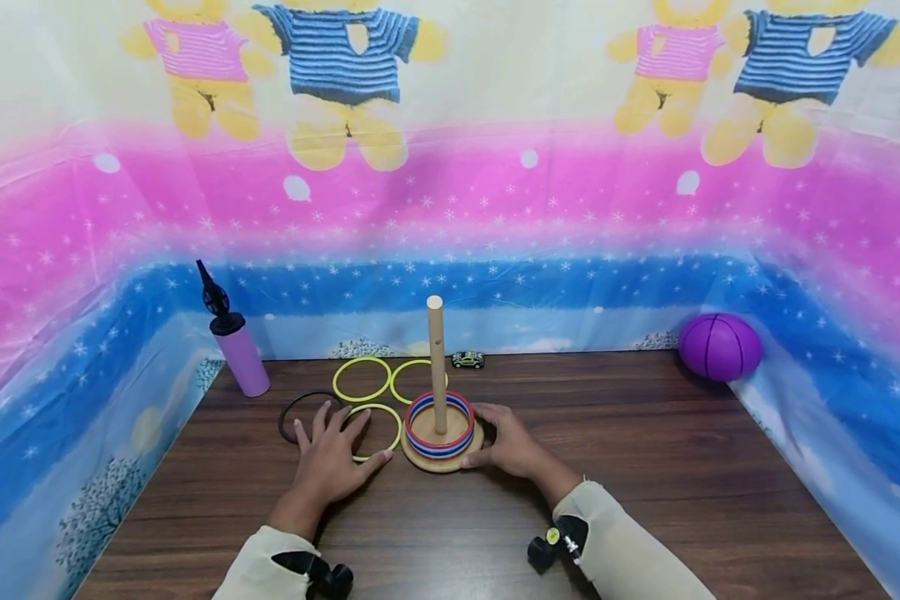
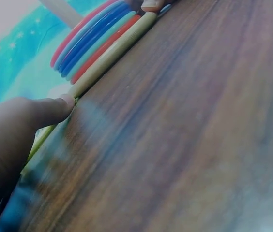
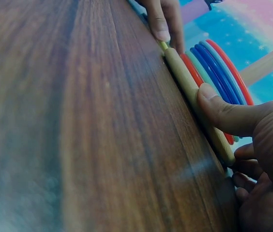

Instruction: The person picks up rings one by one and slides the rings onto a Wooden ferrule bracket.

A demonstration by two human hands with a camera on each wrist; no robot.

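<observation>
A wooden ring-toss stand [image 1: 437,367] rises upright from its round base, with a stack of red, blue and light green rings [image 1: 439,452] around the post. My right hand [image 1: 512,446] grips the base's right edge, thumb on the near side and fingers round the far side; the right wrist view shows the thumb [image 3: 223,111] against the rim. To the left lies a yellow ring [image 1: 399,429] flat on the table, its right side by the base. Over it my left hand [image 1: 330,462] spreads its fingers, fingertips and thumb touching the ring.
Two more yellow rings [image 1: 362,359] and a black ring [image 1: 283,417] lie behind and left. Beyond the post sits a toy car [image 1: 468,359]. A purple pump [image 1: 242,358] stands at the table's back left, a purple ball [image 1: 720,347] at the back right corner.
</observation>
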